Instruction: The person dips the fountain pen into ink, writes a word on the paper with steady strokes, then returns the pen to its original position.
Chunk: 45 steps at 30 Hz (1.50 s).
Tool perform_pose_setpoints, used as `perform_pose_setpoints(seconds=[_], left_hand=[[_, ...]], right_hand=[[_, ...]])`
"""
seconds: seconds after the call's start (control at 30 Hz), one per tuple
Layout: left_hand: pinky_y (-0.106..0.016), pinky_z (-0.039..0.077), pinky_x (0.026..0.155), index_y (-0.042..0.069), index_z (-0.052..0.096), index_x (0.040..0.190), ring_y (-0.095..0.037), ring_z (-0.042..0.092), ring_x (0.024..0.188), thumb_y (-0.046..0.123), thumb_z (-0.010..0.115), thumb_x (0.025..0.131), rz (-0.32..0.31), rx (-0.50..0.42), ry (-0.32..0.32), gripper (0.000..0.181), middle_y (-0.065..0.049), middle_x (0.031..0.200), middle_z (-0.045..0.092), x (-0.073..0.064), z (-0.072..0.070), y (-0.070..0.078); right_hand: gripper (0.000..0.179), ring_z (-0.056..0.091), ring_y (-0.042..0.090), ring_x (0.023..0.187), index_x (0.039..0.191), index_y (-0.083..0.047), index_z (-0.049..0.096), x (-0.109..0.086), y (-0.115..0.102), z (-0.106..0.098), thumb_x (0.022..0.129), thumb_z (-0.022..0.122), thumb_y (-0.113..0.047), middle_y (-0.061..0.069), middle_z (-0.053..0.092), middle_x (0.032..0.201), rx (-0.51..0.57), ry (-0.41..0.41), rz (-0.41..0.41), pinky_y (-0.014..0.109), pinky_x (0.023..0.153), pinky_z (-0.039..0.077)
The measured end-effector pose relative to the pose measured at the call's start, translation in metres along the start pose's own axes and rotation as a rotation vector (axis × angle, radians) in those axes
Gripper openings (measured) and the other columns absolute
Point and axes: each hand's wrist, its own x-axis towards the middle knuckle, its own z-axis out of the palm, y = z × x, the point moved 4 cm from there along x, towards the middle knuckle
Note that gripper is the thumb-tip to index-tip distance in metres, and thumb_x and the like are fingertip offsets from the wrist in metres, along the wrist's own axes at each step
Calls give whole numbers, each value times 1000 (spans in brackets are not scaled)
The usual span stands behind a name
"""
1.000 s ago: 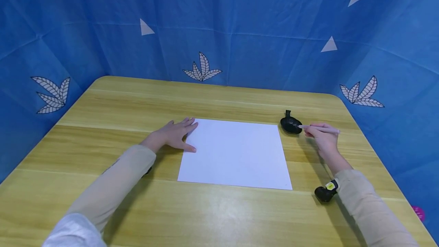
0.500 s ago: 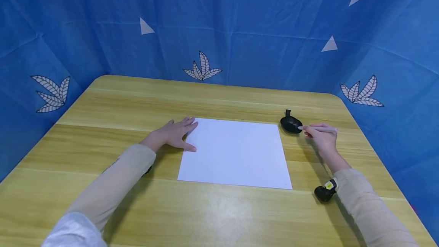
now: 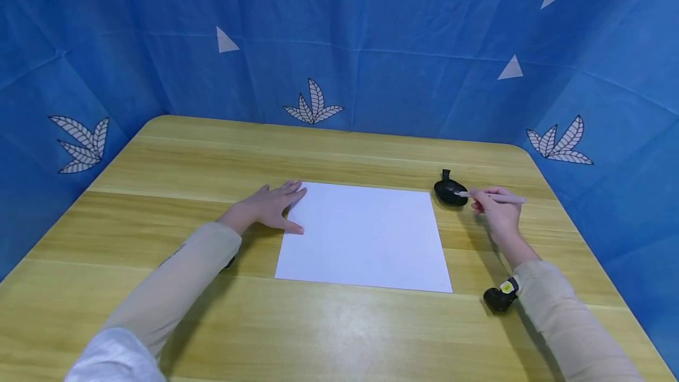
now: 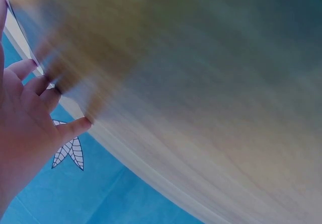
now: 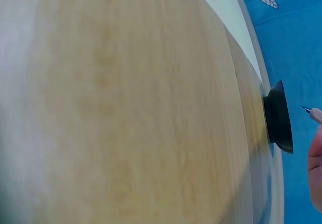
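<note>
A blank white sheet of paper lies flat in the middle of the wooden table. My left hand rests at its upper left edge, fingers spread and thumb on the paper; the left wrist view shows the same hand at that edge. To the right, my right hand pinches a slim pale pen, held nearly level and pointing left. Its narrow tip overlaps a small black dish with a short handle. From the right wrist, the pen's dark pointed tip shows above the rim of the dish.
The light wooden table has rounded far corners. A blue curtain with white triangles and leaf prints hangs behind and at both sides. A black wrist camera sits at the right sleeve cuff.
The pen drew back slightly to the right, then its tip rose a little and moved left over the dish. The left hand and the paper have stayed in place.
</note>
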Motion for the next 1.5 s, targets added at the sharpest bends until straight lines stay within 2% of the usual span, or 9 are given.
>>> perform_pose_setpoints(seconds=[0.17,0.37,0.53,0.67,0.87,1.0,1.23,1.43,1.5], left_hand=[[-61,6,98,9,12,144,-27,-1,134,65,54,74,1,-1,-1,99,-10,149,1,-1,0,0],[-61,6,98,9,13,144,-27,-1,134,65,54,74,3,-3,3,99,-10,149,2,-1,1,0],[-61,6,99,10,12,144,-26,0,134,66,53,74,2,4,3,99,-10,149,1,-1,1,-2],[-61,7,98,9,13,144,-27,0,134,67,53,73,4,5,3,100,-11,149,2,-1,1,-2],[-61,7,98,10,12,144,-26,0,134,67,52,73,4,24,-2,100,-10,149,1,0,3,-3],[-61,7,98,10,12,144,-26,0,134,68,52,73,2,24,-3,100,-10,149,1,0,3,-3],[-61,7,99,10,12,144,-26,0,134,67,52,74,1,18,-1,99,-9,149,1,0,2,-3],[-61,7,98,9,12,144,-27,1,134,67,52,73,6,27,6,100,-10,149,1,0,2,-4],[-61,7,98,9,13,144,-26,1,134,67,52,73,7,30,6,100,-10,149,1,0,2,-4]], right_hand=[[11,62,11,52,77,-5,64,7,11,-1,75,73,-12,-1,65,63,117,-1,-21,23,49,50],[32,65,19,57,95,6,61,24,35,-3,75,73,-17,10,67,71,279,-66,-33,29,52,51],[47,65,23,61,107,17,52,25,39,3,77,71,-13,16,67,74,397,-141,-52,31,53,51],[41,66,25,69,106,15,55,18,33,8,77,70,-10,16,67,79,442,-184,-61,32,60,51],[20,65,25,79,96,3,65,-9,10,18,76,68,0,15,67,87,540,-246,13,30,71,49],[16,65,25,80,92,2,67,-18,3,23,76,66,5,16,66,87,586,-267,31,30,74,48],[18,65,26,80,90,7,65,-20,3,29,73,65,12,19,66,87,646,-332,-18,31,73,48],[12,66,23,78,80,5,66,-24,2,36,73,65,14,15,67,81,594,-339,-93,29,70,50],[11,66,23,77,80,6,65,-27,2,38,73,65,14,15,67,81,580,-334,-92,30,70,50]])
